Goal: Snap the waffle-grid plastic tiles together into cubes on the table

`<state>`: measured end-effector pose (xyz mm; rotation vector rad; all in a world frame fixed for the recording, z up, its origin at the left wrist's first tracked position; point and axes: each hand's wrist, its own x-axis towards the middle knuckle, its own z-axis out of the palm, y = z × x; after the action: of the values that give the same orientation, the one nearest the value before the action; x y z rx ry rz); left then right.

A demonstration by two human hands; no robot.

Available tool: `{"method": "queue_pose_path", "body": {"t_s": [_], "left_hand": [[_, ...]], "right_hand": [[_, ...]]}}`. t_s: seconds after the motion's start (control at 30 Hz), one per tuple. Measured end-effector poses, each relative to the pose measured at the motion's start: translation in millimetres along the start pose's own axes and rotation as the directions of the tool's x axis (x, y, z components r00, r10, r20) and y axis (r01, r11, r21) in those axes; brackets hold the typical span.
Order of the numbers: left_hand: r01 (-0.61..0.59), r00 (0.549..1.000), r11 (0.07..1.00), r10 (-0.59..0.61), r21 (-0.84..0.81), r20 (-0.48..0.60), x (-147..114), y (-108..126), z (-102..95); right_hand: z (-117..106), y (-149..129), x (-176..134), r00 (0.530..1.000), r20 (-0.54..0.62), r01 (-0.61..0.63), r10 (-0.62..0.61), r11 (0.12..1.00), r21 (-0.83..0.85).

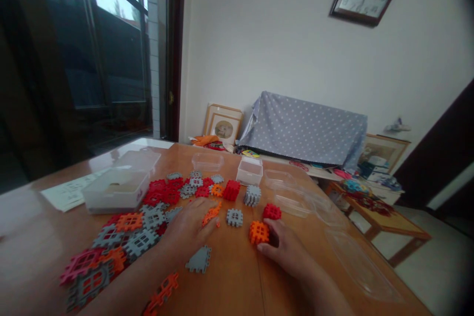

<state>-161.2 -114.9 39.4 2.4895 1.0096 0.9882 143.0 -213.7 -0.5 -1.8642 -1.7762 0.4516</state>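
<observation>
The right hand (291, 249) was closed on an orange stack (258, 232) on the desk (237, 281), just beside a small red stack (272, 211). The left hand (190, 222) was at some orange pieces (211, 214), but I could not tell if it gripped them. A gray stack (253, 195) stood farther back. A messy pile (150, 217) lay left, near a big clear box (116, 191).
</observation>
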Motion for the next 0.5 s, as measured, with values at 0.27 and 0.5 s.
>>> {"method": "queue_pose_path", "body": {"t_s": [0.27, 0.5], "left_hand": [[0.163, 0.986, 0.982, -0.164, 0.095, -0.002, -1, -22, -3.0], [0.117, 0.984, 0.956, -0.148, 0.268, 0.099, -4, -19, 0.4]], "right_hand": [[5, 1, -2, 0.998, -0.057, 0.012, -0.007, 0.997, 0.082], [1, -12, -6, 0.971, -0.233, 0.036, -0.046, 0.998, -0.044]]}}
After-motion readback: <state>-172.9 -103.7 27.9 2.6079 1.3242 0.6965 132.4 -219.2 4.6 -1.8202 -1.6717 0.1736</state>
